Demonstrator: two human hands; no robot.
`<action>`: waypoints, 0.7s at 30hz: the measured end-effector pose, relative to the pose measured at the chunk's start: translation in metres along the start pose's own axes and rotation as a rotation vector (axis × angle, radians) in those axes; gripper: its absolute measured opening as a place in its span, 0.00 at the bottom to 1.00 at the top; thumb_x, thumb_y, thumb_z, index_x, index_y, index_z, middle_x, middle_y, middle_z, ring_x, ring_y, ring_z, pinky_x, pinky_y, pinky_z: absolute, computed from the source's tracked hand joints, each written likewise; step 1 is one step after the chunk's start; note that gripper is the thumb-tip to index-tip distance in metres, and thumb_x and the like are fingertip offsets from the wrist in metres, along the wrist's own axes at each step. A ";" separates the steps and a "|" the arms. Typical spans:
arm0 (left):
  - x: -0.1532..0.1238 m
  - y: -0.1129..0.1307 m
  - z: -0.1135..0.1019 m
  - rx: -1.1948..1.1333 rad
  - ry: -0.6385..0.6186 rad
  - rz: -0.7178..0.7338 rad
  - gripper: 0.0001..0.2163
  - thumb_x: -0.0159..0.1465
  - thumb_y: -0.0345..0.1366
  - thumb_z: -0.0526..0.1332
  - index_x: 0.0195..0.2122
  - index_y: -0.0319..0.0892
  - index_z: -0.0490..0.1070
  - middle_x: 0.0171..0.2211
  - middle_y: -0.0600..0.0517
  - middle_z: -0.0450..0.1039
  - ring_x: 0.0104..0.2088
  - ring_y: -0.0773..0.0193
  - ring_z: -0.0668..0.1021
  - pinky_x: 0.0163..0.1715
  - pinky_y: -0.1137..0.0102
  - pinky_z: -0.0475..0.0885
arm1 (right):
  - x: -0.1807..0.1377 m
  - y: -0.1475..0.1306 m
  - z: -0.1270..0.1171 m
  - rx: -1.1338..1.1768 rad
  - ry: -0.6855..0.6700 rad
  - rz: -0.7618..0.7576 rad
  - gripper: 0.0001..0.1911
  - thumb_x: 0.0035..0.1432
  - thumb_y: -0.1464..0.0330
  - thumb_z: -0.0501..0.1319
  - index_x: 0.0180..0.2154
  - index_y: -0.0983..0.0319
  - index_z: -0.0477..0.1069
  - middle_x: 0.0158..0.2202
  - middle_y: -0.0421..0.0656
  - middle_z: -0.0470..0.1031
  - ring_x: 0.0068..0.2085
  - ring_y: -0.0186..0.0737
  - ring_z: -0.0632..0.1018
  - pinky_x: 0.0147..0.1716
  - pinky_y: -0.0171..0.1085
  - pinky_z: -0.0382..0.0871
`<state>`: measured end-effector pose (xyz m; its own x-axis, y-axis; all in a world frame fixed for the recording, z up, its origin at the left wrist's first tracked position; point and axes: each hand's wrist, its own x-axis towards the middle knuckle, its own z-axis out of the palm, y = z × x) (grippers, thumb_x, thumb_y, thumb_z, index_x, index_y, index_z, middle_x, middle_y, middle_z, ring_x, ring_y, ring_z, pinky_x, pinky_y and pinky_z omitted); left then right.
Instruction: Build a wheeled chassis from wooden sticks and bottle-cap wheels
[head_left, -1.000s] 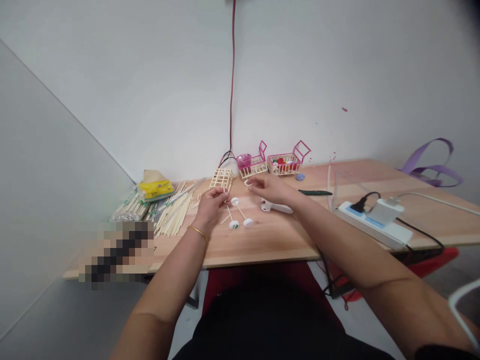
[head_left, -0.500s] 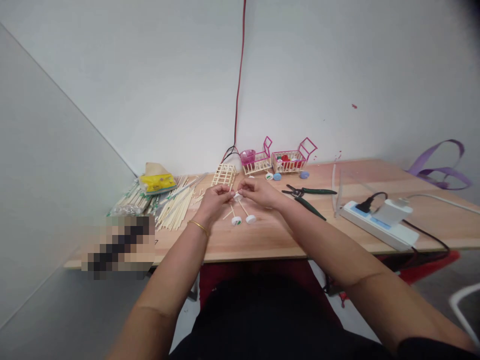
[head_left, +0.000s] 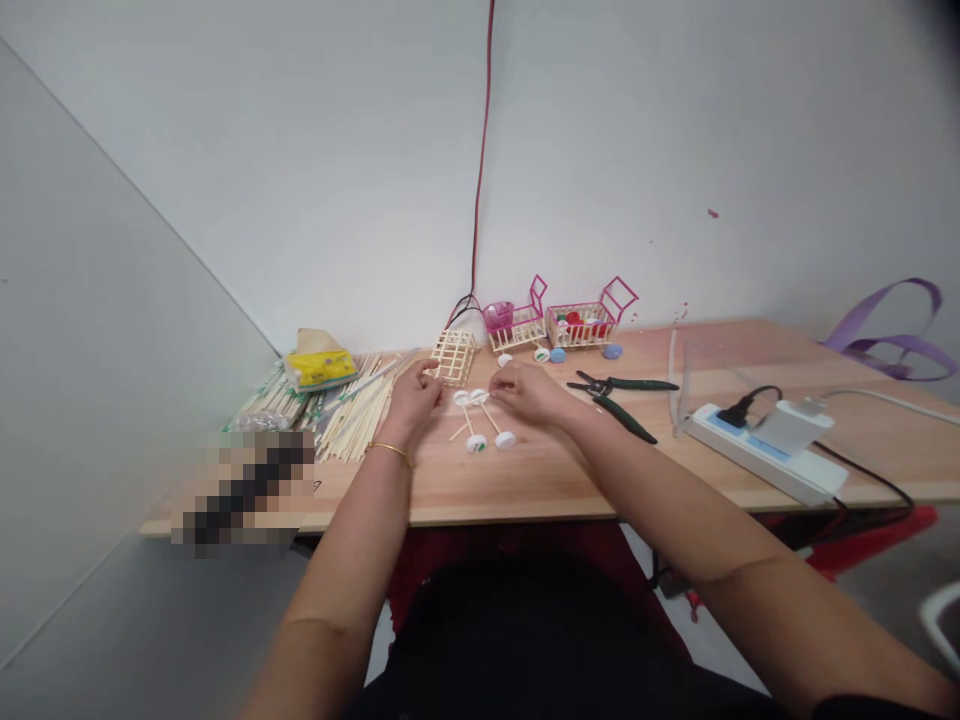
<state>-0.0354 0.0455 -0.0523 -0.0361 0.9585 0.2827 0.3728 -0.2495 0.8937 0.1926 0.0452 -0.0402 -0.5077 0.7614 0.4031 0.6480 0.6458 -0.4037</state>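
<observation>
Two wheel-and-axle sets lie side by side in the middle of the table, each a thin stick with white bottle caps at its ends; the near caps are a green-marked cap (head_left: 476, 443) and a plain white cap (head_left: 505, 439). To their left is my left hand (head_left: 414, 397), its thumb and forefinger apart and nothing visible between them. My right hand (head_left: 523, 392) is just right of the far caps (head_left: 478, 397), fingertips pinched together; what they hold, if anything, is too small to make out. Behind my left hand stands a small stick basket (head_left: 454, 358).
Two little stick carts with pink handles, a left cart (head_left: 516, 328) and a right cart (head_left: 581, 328), stand by the wall. Green-handled pruning shears (head_left: 615, 395) and a power strip (head_left: 765, 455) lie right. Loose sticks (head_left: 360, 415) and a yellow packet (head_left: 322, 368) lie left.
My hands were together over the far caps. They have moved apart, the left hand to the left and the right hand slightly right, leaving the far caps uncovered on the table.
</observation>
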 end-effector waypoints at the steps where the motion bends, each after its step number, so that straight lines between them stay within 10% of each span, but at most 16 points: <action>1: 0.001 -0.002 -0.001 0.041 -0.003 0.002 0.13 0.54 0.35 0.61 0.41 0.40 0.69 0.15 0.59 0.65 0.16 0.70 0.66 0.20 0.75 0.59 | 0.000 -0.001 0.001 -0.008 -0.002 0.003 0.07 0.56 0.68 0.58 0.32 0.62 0.75 0.33 0.45 0.75 0.35 0.39 0.72 0.35 0.34 0.59; 8: -0.003 -0.007 -0.003 0.325 0.000 0.014 0.02 0.50 0.28 0.58 0.24 0.40 0.68 0.19 0.55 0.68 0.22 0.67 0.67 0.25 0.73 0.58 | -0.001 -0.002 -0.001 -0.048 0.001 0.042 0.08 0.57 0.70 0.57 0.34 0.63 0.75 0.34 0.45 0.76 0.35 0.38 0.72 0.34 0.33 0.59; 21: -0.012 0.002 0.007 0.509 -0.081 0.117 0.03 0.51 0.28 0.58 0.25 0.41 0.71 0.22 0.52 0.69 0.26 0.63 0.68 0.27 0.71 0.58 | -0.003 -0.004 0.002 -0.179 -0.063 0.111 0.07 0.54 0.70 0.56 0.31 0.62 0.73 0.31 0.43 0.77 0.33 0.39 0.73 0.33 0.35 0.54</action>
<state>-0.0279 0.0345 -0.0563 0.0976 0.9408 0.3247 0.7740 -0.2768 0.5695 0.1910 0.0404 -0.0414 -0.4588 0.8327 0.3100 0.7894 0.5422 -0.2880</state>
